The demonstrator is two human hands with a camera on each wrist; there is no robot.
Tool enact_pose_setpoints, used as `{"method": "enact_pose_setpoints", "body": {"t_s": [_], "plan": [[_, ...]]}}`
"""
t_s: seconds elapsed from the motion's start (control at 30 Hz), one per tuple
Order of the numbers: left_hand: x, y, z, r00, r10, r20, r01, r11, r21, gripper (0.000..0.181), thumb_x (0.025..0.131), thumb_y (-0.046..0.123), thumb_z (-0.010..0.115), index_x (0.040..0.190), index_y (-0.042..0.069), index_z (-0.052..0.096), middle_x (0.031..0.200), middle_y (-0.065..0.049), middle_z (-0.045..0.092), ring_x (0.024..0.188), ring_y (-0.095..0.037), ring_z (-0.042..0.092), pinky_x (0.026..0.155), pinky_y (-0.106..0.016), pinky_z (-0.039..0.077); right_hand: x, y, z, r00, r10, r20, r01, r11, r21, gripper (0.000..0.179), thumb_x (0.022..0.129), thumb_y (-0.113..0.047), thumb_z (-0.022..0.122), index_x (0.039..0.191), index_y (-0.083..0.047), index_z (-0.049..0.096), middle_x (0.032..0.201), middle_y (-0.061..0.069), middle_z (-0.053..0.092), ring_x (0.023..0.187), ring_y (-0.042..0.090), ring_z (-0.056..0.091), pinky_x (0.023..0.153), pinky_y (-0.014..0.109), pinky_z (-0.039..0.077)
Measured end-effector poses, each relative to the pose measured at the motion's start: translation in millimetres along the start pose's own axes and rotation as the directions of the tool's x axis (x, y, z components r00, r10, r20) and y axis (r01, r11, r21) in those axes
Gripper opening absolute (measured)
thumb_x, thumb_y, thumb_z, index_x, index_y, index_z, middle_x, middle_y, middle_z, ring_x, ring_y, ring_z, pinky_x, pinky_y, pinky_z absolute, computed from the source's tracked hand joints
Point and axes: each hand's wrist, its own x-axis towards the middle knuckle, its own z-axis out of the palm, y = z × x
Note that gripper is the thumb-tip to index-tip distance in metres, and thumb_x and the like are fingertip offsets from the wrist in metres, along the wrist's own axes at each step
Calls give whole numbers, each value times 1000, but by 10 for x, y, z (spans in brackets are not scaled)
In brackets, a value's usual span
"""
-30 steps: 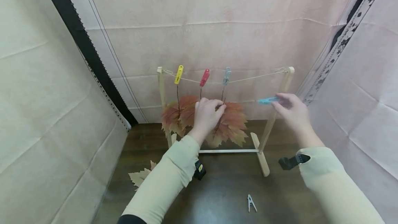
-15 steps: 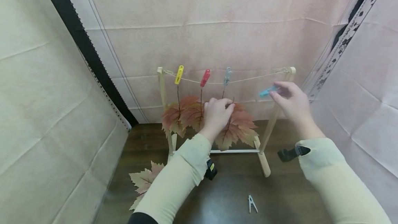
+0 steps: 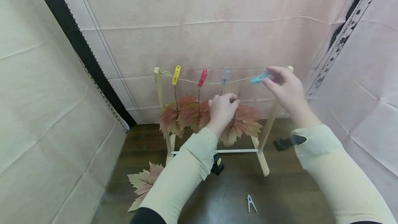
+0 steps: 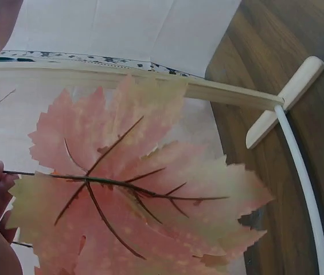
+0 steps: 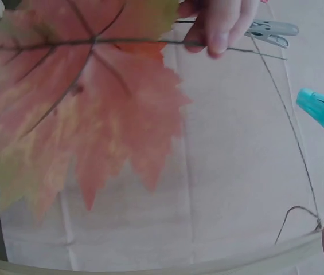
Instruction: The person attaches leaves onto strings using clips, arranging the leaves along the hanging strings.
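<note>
My left hand (image 3: pixel 224 111) pinches the thin dark stem of a red-orange maple leaf (image 3: pixel 242 125); the leaf spreads below the fingers, and the stem tip (image 5: pixel 270 56) sticks out past them toward the string. My right hand (image 3: pixel 287 89) holds a bright blue clothespin (image 3: pixel 259 78) by its end, close to the string (image 3: pixel 240 80) near the right post. On that string sit a yellow clothespin (image 3: pixel 176 75), a red clothespin (image 3: pixel 202 78) and a grey-blue clothespin (image 3: pixel 225 76). Leaves (image 3: pixel 169 118) hang by their stems from these, partly hidden behind my left hand.
The string runs between the posts (image 3: pixel 270 125) of a wooden rack with a white lower bar (image 3: pixel 236 150). A loose leaf (image 3: pixel 144 184) lies on the table at left, partly under my left sleeve. A small grey clothespin (image 3: pixel 251 203) lies at the front.
My left hand has moved right, bringing the leaf clear of the other hanging leaves. My right hand has risen with the blue clothespin to the height of the string.
</note>
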Motion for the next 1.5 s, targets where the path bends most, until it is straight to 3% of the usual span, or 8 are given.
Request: {"method": "enact_pose_setpoints", "body": {"t_s": [0.17,0.37,0.6,0.73,0.87,0.97,1.17,1.5], "plan": [[22,4,52,999,-43,-12,43,998,-48,17,92,32,59,99,22,72,96,12,70,95,-16,53,86,-39,30,123,-111,14,999,16,43,-16,1000,-3,46,89,-28,64,132,-15,53,108,8,63,94,13,58,83,26,44],[34,84,72,996,-82,-26,81,997,-17,18,92,32,59,101,24,73,97,13,69,91,-15,53,83,-37,31,253,-182,15,991,-64,121,70,996,-49,46,91,-19,62,135,-12,49,117,12,63,97,25,61,87,38,46],[85,112,106,993,-114,-13,113,993,-29,19,92,31,59,104,23,72,99,12,69,95,-14,57,86,-35,37,318,-224,-26,982,-53,184,69,994,-85,45,93,-17,60,136,-14,48,120,13,60,98,24,58,82,39,43],[114,97,129,991,-133,-6,133,990,-50,20,93,31,58,104,23,72,101,10,69,96,-12,61,81,-34,44,365,-282,-38,970,-54,238,83,990,-113,45,93,-20,59,137,-15,47,122,14,59,101,26,59,86,44,42],[133,98,149,989,-151,-2,151,988,-43,20,93,33,56,104,24,71,104,11,68,96,-11,62,77,-35,46,413,-349,-33,959,-62,275,114,978,-176,44,93,-23,58,136,-17,49,121,10,61,100,25,58,92,53,32],[143,106,166,986,-166,2,165,985,-48,21,93,33,56,105,26,71,105,11,68,97,-12,62,76,-36,46,436,-380,-13,952,-86,294,150,968,-203,42,93,-21,59,134,-16,51,118,9,61,96,23,54,88,55,27],[161,108,175,984,-178,0,178,981,-78,23,94,33,53,107,26,70,109,11,67,99,-13,61,78,-40,46,468,-386,50,924,-152,351,227,957,-182,41,92,-12,60,132,-9,53,115,13,59,95,25,55,83,42,42],[188,87,187,985,-175,-2,174,983,-63,22,94,33,53,108,28,70,108,12,67,98,-14,62,76,-41,46,538,-439,113,866,-216,451,355,900,-251,43,92,-6,57,134,-5,50,109,14,57,91,26,52,80,42,41]]}}
